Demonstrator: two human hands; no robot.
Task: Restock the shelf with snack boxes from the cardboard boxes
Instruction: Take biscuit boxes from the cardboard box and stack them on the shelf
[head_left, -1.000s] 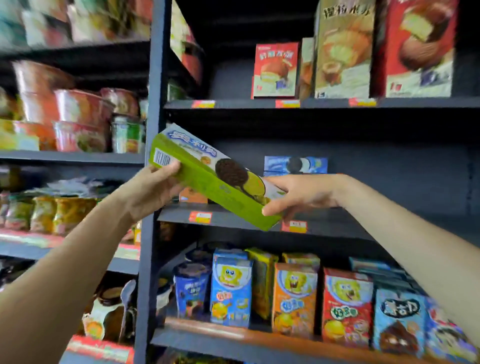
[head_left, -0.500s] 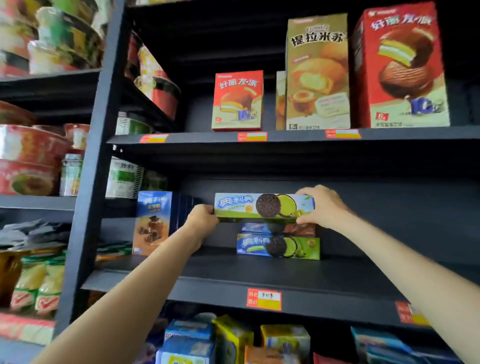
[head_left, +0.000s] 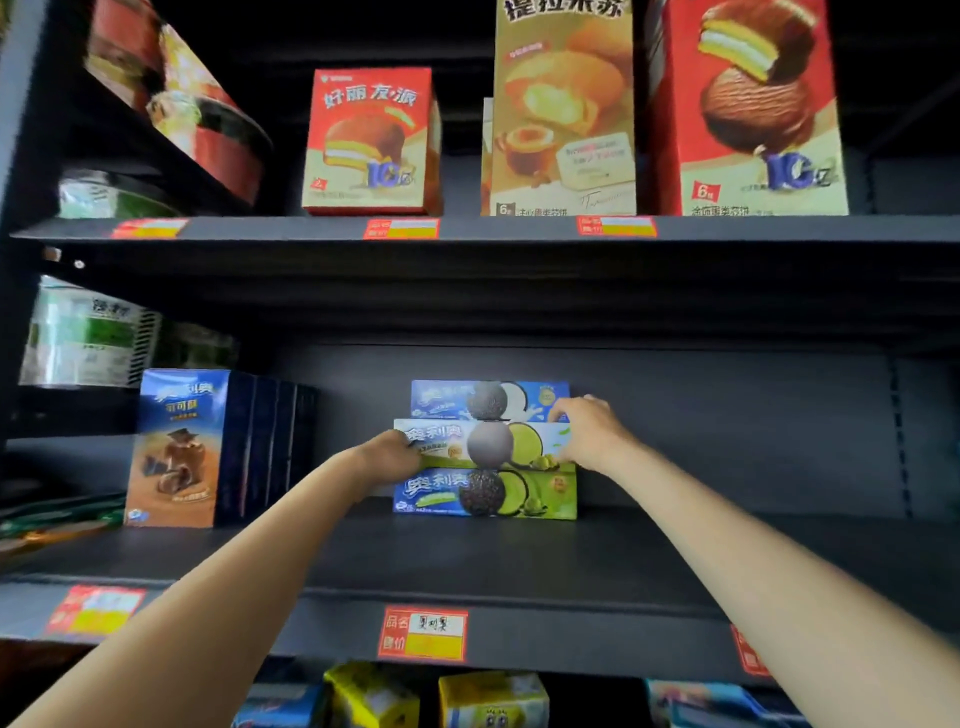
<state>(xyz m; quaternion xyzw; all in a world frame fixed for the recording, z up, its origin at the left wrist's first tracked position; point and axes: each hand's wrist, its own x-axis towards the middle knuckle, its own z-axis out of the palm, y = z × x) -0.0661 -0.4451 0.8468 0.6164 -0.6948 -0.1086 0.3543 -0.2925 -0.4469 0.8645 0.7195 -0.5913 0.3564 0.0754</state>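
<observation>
The long flat green-and-blue cookie box (head_left: 485, 446) with a dark round cookie and Chinese writing sits on a matching green box (head_left: 485, 493) on the dark metal shelf (head_left: 467, 556), gripped at its ends by the left hand (head_left: 389, 457) and right hand (head_left: 589, 434).

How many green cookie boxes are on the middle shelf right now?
2. One green cookie box lies flat on the shelf; the other sits on top of it, held at its ends by the left hand and right hand. More could be hidden behind.
</observation>
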